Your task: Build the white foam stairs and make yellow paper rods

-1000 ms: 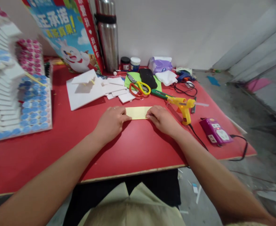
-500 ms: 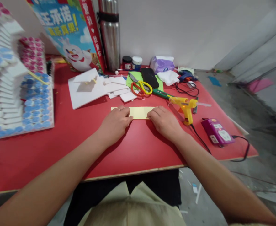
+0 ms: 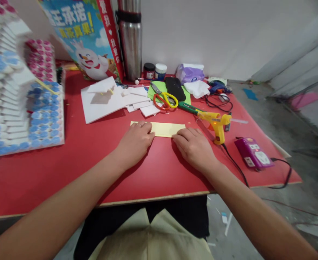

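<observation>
Paper strip (image 3: 167, 129) lies under open, flat left hand (image 3: 136, 141) and right hand (image 3: 194, 146); poster (image 3: 85, 39) reads "承诺".

A pale yellow paper strip (image 3: 166, 129) lies flat, seemingly folded, just before the scissors (image 3: 164, 100) on the table.

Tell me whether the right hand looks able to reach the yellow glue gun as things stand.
Probably yes: the glue gun stands close beside the right hand, on its right, and nothing visibly blocks the gap.
</observation>
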Tool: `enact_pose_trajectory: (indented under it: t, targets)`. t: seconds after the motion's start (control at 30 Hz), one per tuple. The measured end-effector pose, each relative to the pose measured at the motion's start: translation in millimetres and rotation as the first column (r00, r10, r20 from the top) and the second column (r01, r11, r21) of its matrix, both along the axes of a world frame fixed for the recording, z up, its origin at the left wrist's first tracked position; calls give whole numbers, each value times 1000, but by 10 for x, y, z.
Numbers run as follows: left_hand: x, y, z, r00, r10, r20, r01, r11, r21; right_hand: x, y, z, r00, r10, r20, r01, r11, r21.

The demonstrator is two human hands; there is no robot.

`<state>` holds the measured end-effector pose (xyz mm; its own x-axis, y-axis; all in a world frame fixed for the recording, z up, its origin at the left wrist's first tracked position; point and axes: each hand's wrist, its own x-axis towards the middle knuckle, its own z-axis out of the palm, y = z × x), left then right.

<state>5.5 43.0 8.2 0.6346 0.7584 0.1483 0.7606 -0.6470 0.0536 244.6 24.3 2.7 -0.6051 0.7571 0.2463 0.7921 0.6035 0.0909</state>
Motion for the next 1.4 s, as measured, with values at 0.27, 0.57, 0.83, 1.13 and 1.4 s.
enact_pose_trajectory:
  t: [0.27, 0.57, 0.83, 1.13, 1.4]
  targets:
    - [-25, 49, -66, 997, -42, 58, 39, 998, 48, 33, 89, -71, 996, -34, -88, 30, 998, -55]
    - [-41, 70, -87, 993, 28, 116, -30, 999, 24, 47, 183, -70, 961, -47, -274, 4, 988, -155]
    - [-35, 87, -82, 985, 53, 166, -48, 998, -39, 103, 307, -76, 908, -60, -415, -69, 955, -289]
    - [-106, 210, -140, 924, 131, 360, -68, 981, -183, 131, 421, -90, 876, -114, -468, -85, 920, -383]
    - [-107, 141, -115, 972, 1, 236, 13, 998, -56, 127, 416, -77, 864, -112, -490, -106, 913, -395]
